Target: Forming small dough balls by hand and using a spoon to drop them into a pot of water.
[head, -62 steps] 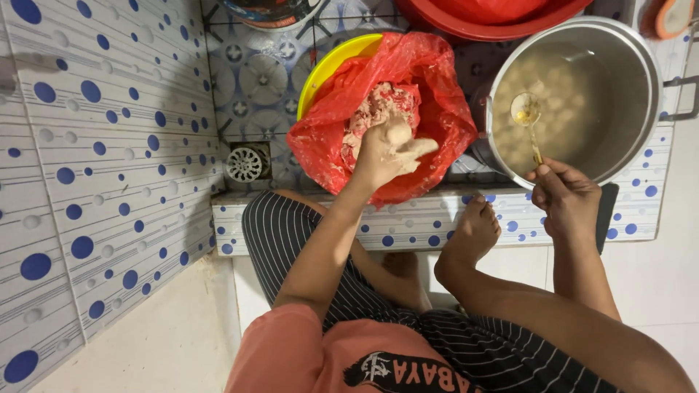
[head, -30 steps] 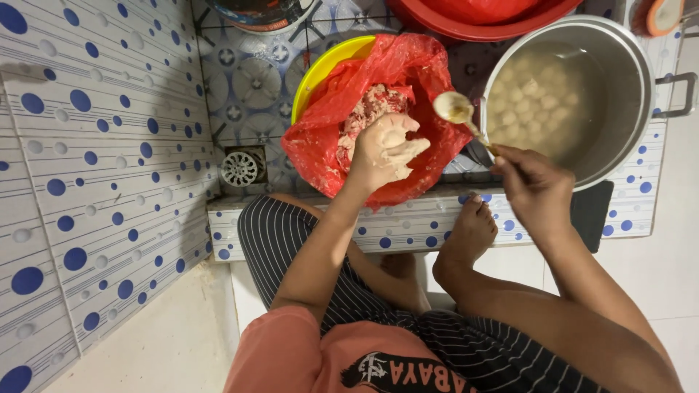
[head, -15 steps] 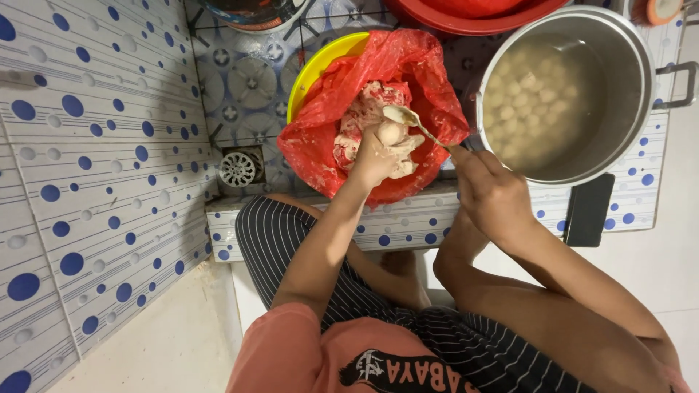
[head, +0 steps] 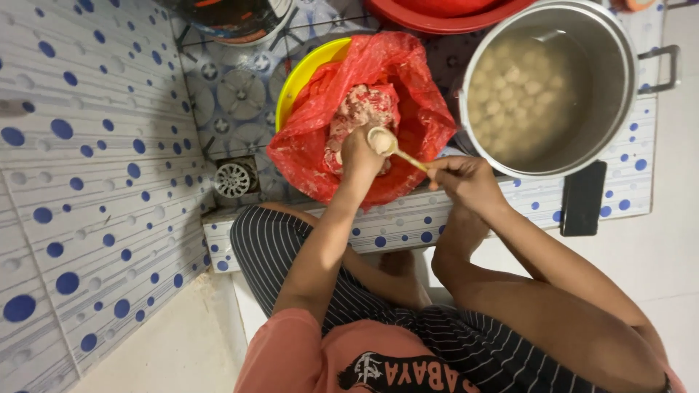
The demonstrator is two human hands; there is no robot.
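Over the red plastic bag of soft pink minced meat
Left hand squeezes the sticky paste; right hand pinches a slim metal spoon at its stem.

The large round pot is brushed metal with a dull sheen, its liquid cloudy around smooth pale balls. The crinkled red bag is thin glossy plastic, lining a smooth yellow plastic bowl. The pink minced mixture looks moist and rough. The blue-dotted white tiles are glazed and shiny. The striped dark trousers are soft cloth.
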